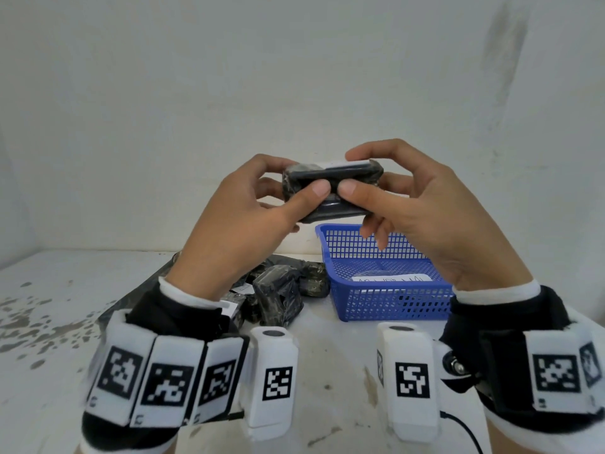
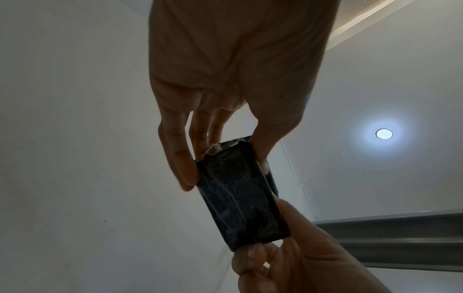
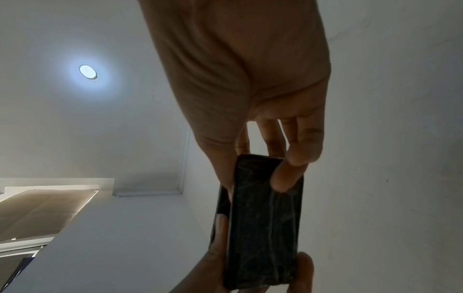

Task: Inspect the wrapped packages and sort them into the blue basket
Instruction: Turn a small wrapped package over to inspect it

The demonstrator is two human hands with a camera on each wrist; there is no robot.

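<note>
Wrist bands (image 1: 170, 371) of black fabric, set with white blocks printed in black square codes, fill the bottom of the head view. Beyond them a white table (image 1: 59, 322) is seen, its paint chipped and speckled grey at the left, backed by a plain white wall (image 1: 294, 77) with faint smudges.

One wrapped package (image 1: 330, 188), a small dark rectangular block in glossy, wrinkled film with a pale strip along its top edge, is held up in the air above the table, in front of the wall. It is grasped at one end by the left hand (image 1: 242, 217) and at the other by the right hand (image 1: 422, 211), thumbs pressed on the near face and fingers curled behind.

A blue basket (image 1: 386, 303) of rectangular plastic mesh stands on the table below and to the right of the held block; a white slip with handwriting is seen inside it, too blurred to be read. Just left of the basket, a heap of further dark wrapped packages (image 1: 278, 293) lies on a grey plastic sheet.

From the wrist views a white ceiling with one round recessed lamp (image 2: 382, 134) is shown.
</note>
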